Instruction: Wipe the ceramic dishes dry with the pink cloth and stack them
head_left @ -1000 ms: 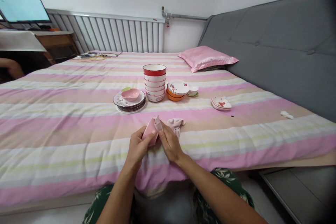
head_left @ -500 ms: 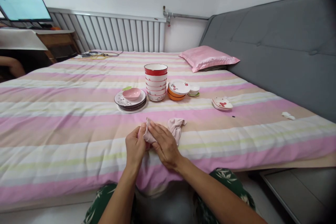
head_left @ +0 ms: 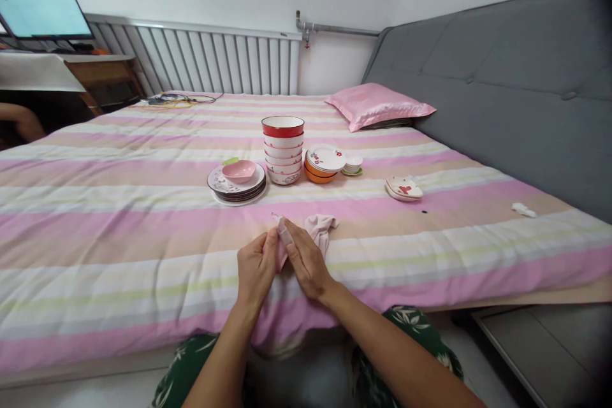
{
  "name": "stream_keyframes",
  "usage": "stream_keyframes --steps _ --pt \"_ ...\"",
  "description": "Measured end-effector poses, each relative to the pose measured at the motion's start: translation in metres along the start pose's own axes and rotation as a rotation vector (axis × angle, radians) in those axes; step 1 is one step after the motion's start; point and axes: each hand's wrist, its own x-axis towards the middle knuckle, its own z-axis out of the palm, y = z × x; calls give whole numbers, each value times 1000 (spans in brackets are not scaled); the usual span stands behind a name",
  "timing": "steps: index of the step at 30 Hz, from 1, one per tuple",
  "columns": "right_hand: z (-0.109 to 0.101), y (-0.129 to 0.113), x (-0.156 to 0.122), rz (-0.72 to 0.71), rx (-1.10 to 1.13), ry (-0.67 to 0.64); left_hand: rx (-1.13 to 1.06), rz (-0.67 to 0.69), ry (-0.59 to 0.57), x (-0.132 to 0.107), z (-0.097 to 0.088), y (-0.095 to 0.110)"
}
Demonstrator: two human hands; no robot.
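My left hand (head_left: 257, 266) is closed around a small pink dish (head_left: 281, 256), mostly hidden behind the fingers. My right hand (head_left: 306, 259) presses a pale pink cloth (head_left: 285, 233) against it, its fingers nearly straight and leaning toward the left hand. Both hands meet just above the bed's front edge. Another piece of pale pink cloth (head_left: 321, 229) lies crumpled right behind my right hand; whether it joins the held cloth I cannot tell. Beyond the hands, a pink bowl (head_left: 239, 171) rests on a stack of dark-rimmed plates (head_left: 239, 196).
A tall stack of bowls (head_left: 283, 152) stands mid-bed. Beside it are orange bowls (head_left: 319, 176) topped by flowered plates (head_left: 327, 157), and small white dishes (head_left: 353, 163). Square dishes (head_left: 404, 189) lie farther right. A pink pillow (head_left: 380, 105) is near the grey headboard (head_left: 502, 70).
Both hands have shifted slightly right and turned more upright, tilting the held dish. The right fingers now point more steeply upward with the cloth. The stacked dishes have not moved.
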Motion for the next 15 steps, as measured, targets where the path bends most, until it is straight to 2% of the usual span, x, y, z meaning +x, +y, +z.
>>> stream_keyframes --steps 5,9,12,15 --pt "0 4 0 113 83 -30 -14 -17 17 1 -1 4" --pt "3 5 -2 167 61 -38 -42 -58 56 4 -4 2" --pt "5 4 -4 152 13 -39 -62 -98 101 7 -7 -1" --pt "5 1 -5 69 -56 -41 -81 -138 141 9 -10 -5"
